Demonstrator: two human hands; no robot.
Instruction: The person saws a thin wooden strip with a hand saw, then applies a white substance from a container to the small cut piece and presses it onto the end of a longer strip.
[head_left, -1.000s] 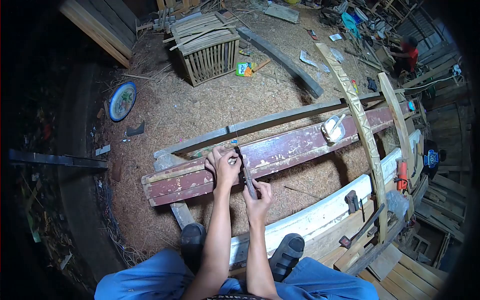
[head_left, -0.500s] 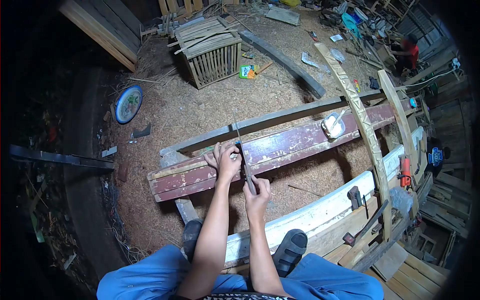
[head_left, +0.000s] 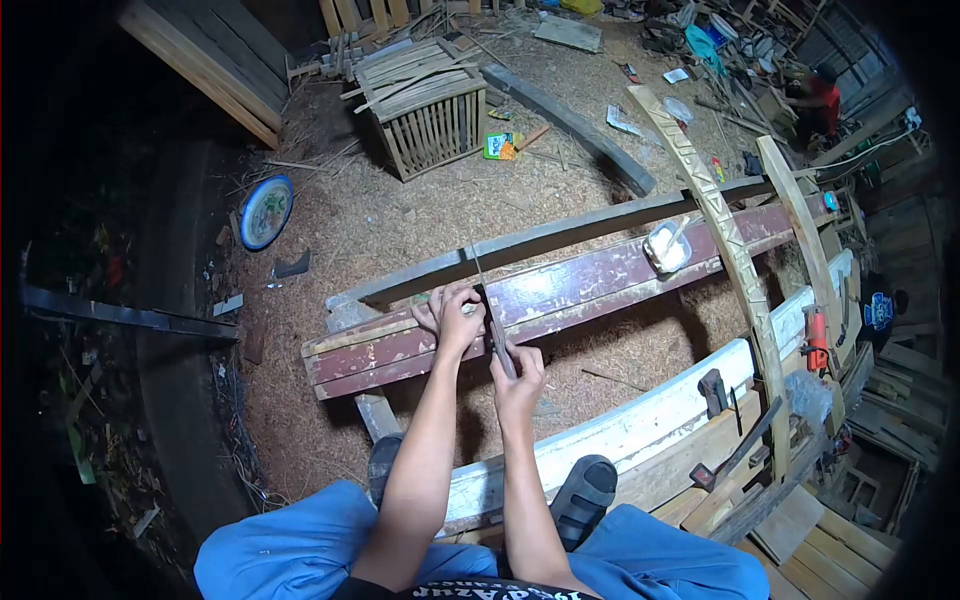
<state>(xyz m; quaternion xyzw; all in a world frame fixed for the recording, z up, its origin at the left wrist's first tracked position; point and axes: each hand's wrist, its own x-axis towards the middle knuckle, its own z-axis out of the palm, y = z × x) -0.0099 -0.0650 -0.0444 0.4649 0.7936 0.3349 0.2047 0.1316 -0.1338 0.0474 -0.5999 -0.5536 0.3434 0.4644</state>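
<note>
A long board with worn maroon paint (head_left: 560, 288) lies across in front of me. My right hand (head_left: 518, 380) is closed round the near end of a thin saw (head_left: 499, 335), seen almost edge-on. Its narrow blade crosses the board and points away from me. Just left of the blade, my left hand (head_left: 452, 318) rests on the board with curled fingers, thumb and forefinger pinched together. Something small and pale shows at the pinch, too small to name. A plastic tub with white contents and a stick (head_left: 667, 248) stands on the board to the right.
A carved curved timber (head_left: 722, 215) crosses the right side. Nearer me are a white-painted beam (head_left: 640, 405), a hammer-like tool (head_left: 712, 392) and a red power tool (head_left: 816, 338). Beyond stand a slatted crate (head_left: 432, 128) and a round tray (head_left: 267, 212). A person in red (head_left: 822, 105) is at the far right.
The view has shifted slightly, so most things sit a little further right. The saw handle and my right hand have moved slightly. My left hand stays on the board beside the blade.
</note>
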